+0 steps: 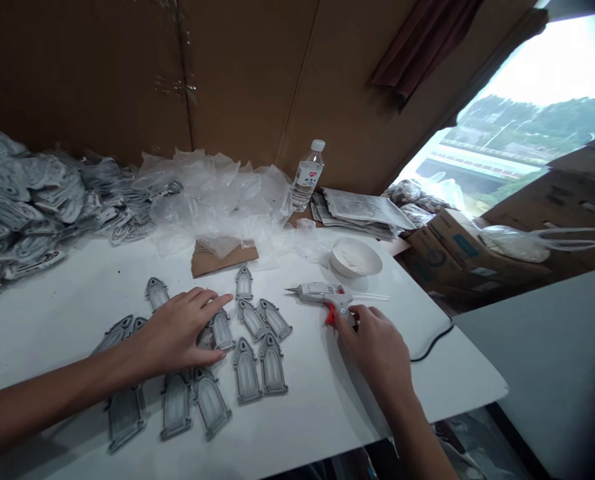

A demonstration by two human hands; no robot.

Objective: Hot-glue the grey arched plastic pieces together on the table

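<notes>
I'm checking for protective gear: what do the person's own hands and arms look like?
The bare left hand and bare right hand show no gloves or rings. Both bare, slender forearms show no sleeves, watches or bracelets in view.

"What's on your head feed?"

"At lower centre I see the left hand (177, 327) spread over grey arch-shaped pieces (247, 370), thumb and index finger apart around one. I can't tell whether it touches."

"And the right hand (377, 347)?"

"Right of centre, I have it closed around the handle of a white glue gun (317, 291), nozzle pointing left."

"Surroundings?"

"All on a white bench (317, 417). Just above the gun, a white bowl (356, 259); at upper centre, a clear bottle (307, 177) beside crumpled plastic bags (217, 193). Wrapped pieces (27, 193) fill the left edge, and I get a bright window (527, 127) at upper right."
</notes>
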